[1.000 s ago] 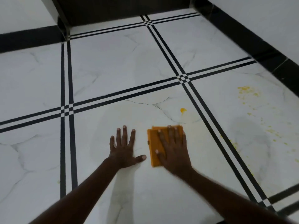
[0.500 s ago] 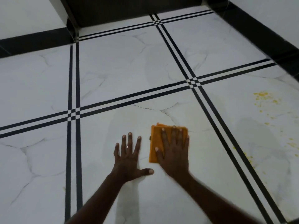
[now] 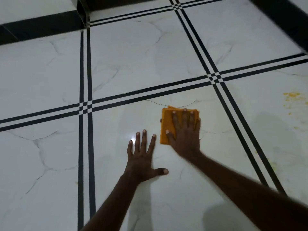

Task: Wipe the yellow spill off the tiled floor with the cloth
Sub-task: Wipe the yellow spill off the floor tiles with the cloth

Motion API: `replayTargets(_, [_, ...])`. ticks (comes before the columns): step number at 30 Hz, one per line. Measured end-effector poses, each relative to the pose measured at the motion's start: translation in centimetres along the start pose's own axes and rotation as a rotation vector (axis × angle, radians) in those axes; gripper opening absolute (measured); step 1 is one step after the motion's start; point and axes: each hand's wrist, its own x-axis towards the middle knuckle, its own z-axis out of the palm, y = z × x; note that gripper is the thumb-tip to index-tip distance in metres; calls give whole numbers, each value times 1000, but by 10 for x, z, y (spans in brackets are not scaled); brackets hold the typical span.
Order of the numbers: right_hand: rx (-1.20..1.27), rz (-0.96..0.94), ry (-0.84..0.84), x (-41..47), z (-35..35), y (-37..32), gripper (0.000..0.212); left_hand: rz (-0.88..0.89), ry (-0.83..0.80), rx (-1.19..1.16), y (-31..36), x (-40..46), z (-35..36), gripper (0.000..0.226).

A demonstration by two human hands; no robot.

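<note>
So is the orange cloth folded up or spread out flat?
Folded. The cloth is a small neat square under the right hand, and layered edges show along its far side.

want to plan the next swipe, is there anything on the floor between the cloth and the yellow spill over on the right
Nothing visible stands in the way. The right hand presses the orange cloth flat on one tile; the yellow spill lies on the next tile to the right. Only bare tiled floor and the flat double black tile lines lie between.
</note>
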Motion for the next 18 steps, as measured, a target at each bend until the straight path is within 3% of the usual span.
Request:
replayTargets(2, [-69, -292, -80, 47, -7, 37, 79, 4, 19, -14, -1, 1, 2, 136])
replayTargets(3, [-98, -350, -80, 73, -10, 59, 78, 4, 16, -15, -1, 1, 3, 136])
replayTargets(4, [-98, -320, -59, 95, -14, 80, 79, 6, 14, -11, -2, 1, 4, 136])
replayTargets(8, [-85, 88, 41, 99, -18, 115, 77, -8, 30, -27, -3, 3, 7, 138])
replayTargets(11, [-61, 140, 17, 38, -16, 107, 78, -9, 16, -28, -5, 2, 5, 138])
replayTargets(15, [-101, -211, -232, -50, -36, 129, 82, -17, -5, -56, -3, 2, 2, 139])
replayTargets(18, [-143, -334, -303, -73, -45, 146, 86, -30, -27, -43, -2, 2, 1, 139])
